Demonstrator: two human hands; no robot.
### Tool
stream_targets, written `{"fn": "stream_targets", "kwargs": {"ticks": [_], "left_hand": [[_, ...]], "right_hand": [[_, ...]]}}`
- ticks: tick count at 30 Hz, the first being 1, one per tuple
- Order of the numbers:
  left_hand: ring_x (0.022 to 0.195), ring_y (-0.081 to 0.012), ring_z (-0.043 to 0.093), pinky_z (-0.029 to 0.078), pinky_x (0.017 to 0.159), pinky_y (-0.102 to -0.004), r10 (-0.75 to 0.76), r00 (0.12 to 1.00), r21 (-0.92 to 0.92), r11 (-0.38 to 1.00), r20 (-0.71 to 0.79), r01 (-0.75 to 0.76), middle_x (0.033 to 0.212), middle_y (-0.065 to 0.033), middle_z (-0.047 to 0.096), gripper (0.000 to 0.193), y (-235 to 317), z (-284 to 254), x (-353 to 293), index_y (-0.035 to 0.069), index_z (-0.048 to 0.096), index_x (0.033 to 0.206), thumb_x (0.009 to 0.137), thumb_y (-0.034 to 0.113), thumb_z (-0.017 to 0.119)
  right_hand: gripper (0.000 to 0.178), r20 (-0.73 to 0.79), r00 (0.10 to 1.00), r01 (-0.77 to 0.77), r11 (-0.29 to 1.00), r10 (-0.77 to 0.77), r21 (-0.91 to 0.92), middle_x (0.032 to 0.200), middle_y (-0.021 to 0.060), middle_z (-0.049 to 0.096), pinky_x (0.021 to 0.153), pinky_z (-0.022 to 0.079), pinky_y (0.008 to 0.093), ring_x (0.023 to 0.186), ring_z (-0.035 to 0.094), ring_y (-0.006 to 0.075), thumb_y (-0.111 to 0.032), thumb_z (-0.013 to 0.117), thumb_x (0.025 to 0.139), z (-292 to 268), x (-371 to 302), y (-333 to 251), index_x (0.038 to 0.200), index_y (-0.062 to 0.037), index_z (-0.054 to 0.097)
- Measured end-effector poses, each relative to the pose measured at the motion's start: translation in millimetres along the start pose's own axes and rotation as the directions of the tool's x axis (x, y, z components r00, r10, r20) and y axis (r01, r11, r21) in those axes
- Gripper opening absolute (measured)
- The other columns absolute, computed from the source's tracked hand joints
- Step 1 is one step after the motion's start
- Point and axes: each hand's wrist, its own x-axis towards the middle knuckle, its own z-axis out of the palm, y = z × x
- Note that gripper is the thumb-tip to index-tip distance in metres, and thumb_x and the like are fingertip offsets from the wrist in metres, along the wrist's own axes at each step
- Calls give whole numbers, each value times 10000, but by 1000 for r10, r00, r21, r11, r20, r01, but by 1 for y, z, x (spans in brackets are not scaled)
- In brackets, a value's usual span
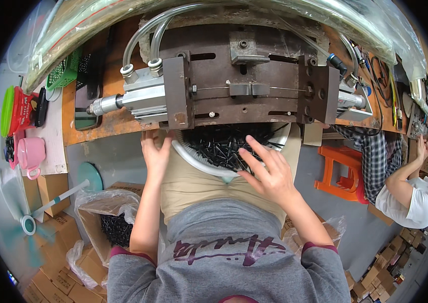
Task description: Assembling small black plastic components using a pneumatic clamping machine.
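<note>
A pale round basin (198,165) rests on my lap under the bench edge, filled with many small, thin black parts (216,146). My right hand (270,171) is over the basin's right side, fingers spread above the black parts, and nothing shows in its grip. Beside the basin's left rim is my left hand (156,153), its thumb apart from the fingers and its fingertips at the bench edge. Just beyond both hands stands a brown metal fixture (244,108) with two small grey blocks (249,89) at its middle and a pneumatic cylinder (143,96) on the left.
Clear air hoses (148,30) arch over the wooden bench (85,132). A pink mug (31,153) stands at the left, above a fan (29,224) and a lined carton of black parts (88,212). At the right are an orange stool (337,169) and another person (408,197).
</note>
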Motion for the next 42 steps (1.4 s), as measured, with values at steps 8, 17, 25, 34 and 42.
{"fn": "stream_targets", "kwargs": {"ticks": [8, 17, 25, 34, 42], "left_hand": [[936, -268, 659, 507, 793, -363, -99, 982, -48, 993, 158, 107, 1044, -189, 674, 346, -36, 39, 19, -41, 566, 1137, 881, 165, 672], [1096, -440, 575, 465, 909, -438, 182, 961, 125, 969, 208, -211, 1188, -328, 561, 559, -38, 28, 8, -28, 423, 1346, 857, 164, 616], [1260, -311, 505, 382, 1031, -330, -3, 938, 121, 992, 348, -41, 1392, -285, 455, 689, -48, 32, 16, -61, 262, 1461, 871, 98, 579], [1248, -280, 498, 394, 1031, -339, 7, 896, 76, 996, 443, -46, 1409, -254, 436, 665, -56, 19, 32, -116, 243, 1443, 917, 125, 570], [1210, -285, 522, 423, 997, -342, -46, 884, 71, 997, 465, 14, 1373, -257, 466, 702, -54, 14, 40, -129, 230, 1440, 909, 161, 586]], "right_hand": [[1014, 226, 894, -370, 922, 388, -119, 1497, 275, 236, 1028, 340, 523, 1348, 305, 430, -224, 774, 638, 74, -34, 22, 1495, -80, 251], [923, 219, 791, -512, 815, 571, -273, 1407, 222, 374, 988, 385, 601, 1340, 326, 419, -259, 799, 631, 147, 32, 60, 1423, -107, 350], [676, -80, 833, -543, 778, 548, -317, 1479, 245, 298, 980, 320, 700, 1381, 261, 447, -219, 627, 787, 151, 29, 30, 1417, -122, 402], [433, -164, 971, -216, 925, 172, -311, 1472, 194, 371, 1036, 354, 561, 1345, 368, 354, -255, 492, 876, 161, 12, -16, 1280, -98, 518], [376, -108, 989, -127, 950, 100, -283, 1448, 177, 409, 989, 400, 521, 1325, 399, 325, -251, 520, 869, 182, 7, -13, 1202, -84, 567]]}}
